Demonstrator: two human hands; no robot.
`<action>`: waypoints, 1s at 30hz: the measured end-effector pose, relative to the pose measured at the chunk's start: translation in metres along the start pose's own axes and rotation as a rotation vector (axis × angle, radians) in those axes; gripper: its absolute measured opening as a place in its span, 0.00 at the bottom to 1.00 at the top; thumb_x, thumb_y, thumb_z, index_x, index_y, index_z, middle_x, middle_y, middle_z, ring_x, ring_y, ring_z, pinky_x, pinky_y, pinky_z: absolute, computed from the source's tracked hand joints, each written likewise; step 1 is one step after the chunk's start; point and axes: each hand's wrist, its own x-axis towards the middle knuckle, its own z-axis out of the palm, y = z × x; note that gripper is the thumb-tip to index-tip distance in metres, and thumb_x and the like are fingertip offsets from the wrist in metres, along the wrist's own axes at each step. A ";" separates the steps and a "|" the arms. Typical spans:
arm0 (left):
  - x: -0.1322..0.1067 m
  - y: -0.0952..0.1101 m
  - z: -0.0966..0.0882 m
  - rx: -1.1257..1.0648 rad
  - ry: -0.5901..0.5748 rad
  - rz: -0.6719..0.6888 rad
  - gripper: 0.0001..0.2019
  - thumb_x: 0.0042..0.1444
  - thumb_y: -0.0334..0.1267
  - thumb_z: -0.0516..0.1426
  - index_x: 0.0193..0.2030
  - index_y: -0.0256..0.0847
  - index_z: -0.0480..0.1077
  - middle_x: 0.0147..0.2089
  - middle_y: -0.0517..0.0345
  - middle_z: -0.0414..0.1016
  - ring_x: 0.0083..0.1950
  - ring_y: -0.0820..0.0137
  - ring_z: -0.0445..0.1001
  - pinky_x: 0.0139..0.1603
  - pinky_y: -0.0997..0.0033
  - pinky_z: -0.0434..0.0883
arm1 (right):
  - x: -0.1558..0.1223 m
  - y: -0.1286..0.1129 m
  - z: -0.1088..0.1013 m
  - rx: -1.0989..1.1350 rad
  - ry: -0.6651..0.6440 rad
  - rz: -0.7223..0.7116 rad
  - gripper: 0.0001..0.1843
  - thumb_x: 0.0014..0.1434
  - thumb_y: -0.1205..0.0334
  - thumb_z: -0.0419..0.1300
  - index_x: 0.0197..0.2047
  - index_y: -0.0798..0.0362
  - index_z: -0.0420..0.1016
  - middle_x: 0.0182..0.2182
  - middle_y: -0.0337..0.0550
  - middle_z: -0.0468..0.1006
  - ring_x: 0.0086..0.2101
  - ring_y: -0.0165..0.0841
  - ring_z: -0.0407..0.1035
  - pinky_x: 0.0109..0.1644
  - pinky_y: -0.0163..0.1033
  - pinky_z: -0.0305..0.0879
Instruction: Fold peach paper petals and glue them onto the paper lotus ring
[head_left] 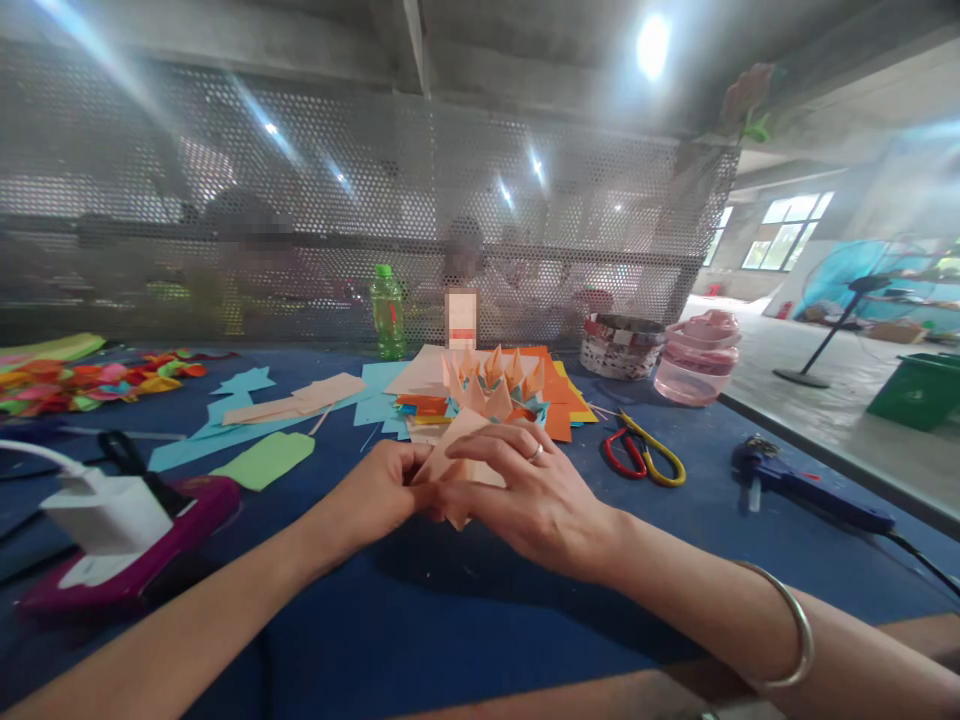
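"Pinching, left hand (391, 490): thumb and forefinger tight on the left edge of a peach folded-paper piece (442, 455)."

"Right hand (540, 490)?"

"Gripping the same piece. Thumb low on the near side, fingers laid across the top and right. Some fingertips hidden, can't tell exactly where they press."

"Piece location?"

"Centre, on the near side of a cluster of pointed peach paper folds with light-blue bits (514, 378). Over the dark-blue tabletop (315, 640); can't tell if it touches down."

"Handling?"

"Judgement: very light, thin, stiff enough to keep a crease, not very slippery. Fragile at the tips; a hard squeeze would likely crush it."

"Best hold?"

"Folded edges, light pinch, one hand each side. Stay off the sharp tip pointing near."

"Surroundings, quick."

"Right: metal scissors with one red and one yellow handle (649, 437), then a dark-blue plastic glue gun (821, 497) farther right. Left: light-green flat paper piece with cut corners (266, 460). Far: clear green plastic bottle (388, 322) upright, left of the cluster."
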 end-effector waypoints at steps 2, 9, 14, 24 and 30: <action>0.001 0.002 0.000 -0.094 -0.001 -0.053 0.08 0.43 0.41 0.67 0.28 0.39 0.78 0.26 0.57 0.80 0.28 0.67 0.75 0.31 0.72 0.71 | 0.000 0.000 0.000 0.000 0.013 -0.007 0.10 0.65 0.67 0.55 0.41 0.44 0.77 0.54 0.39 0.72 0.55 0.35 0.61 0.59 0.45 0.52; 0.001 0.004 0.001 -0.235 0.046 -0.140 0.12 0.39 0.38 0.69 0.33 0.39 0.80 0.32 0.55 0.83 0.32 0.67 0.78 0.35 0.73 0.74 | -0.002 0.009 0.006 0.070 0.068 0.117 0.07 0.63 0.61 0.60 0.37 0.42 0.80 0.49 0.38 0.76 0.53 0.35 0.63 0.58 0.46 0.50; 0.001 0.002 0.000 -0.245 0.065 -0.089 0.10 0.40 0.38 0.69 0.32 0.40 0.80 0.28 0.56 0.81 0.30 0.68 0.77 0.34 0.73 0.73 | 0.000 0.006 0.010 0.215 0.115 0.273 0.04 0.59 0.56 0.64 0.35 0.41 0.82 0.44 0.39 0.76 0.49 0.36 0.65 0.57 0.47 0.54; -0.002 0.013 0.007 -0.254 0.110 -0.065 0.09 0.36 0.35 0.69 0.29 0.40 0.81 0.27 0.56 0.82 0.29 0.67 0.77 0.33 0.72 0.73 | 0.003 -0.001 0.015 0.580 0.213 0.715 0.05 0.51 0.58 0.70 0.32 0.49 0.81 0.52 0.48 0.69 0.56 0.41 0.64 0.60 0.50 0.60; -0.001 0.010 0.008 -0.257 0.136 -0.068 0.10 0.37 0.38 0.70 0.30 0.40 0.81 0.27 0.57 0.82 0.30 0.65 0.78 0.37 0.68 0.75 | 0.004 -0.005 0.012 0.644 0.211 0.763 0.05 0.53 0.57 0.69 0.33 0.48 0.81 0.56 0.47 0.67 0.61 0.42 0.58 0.64 0.52 0.55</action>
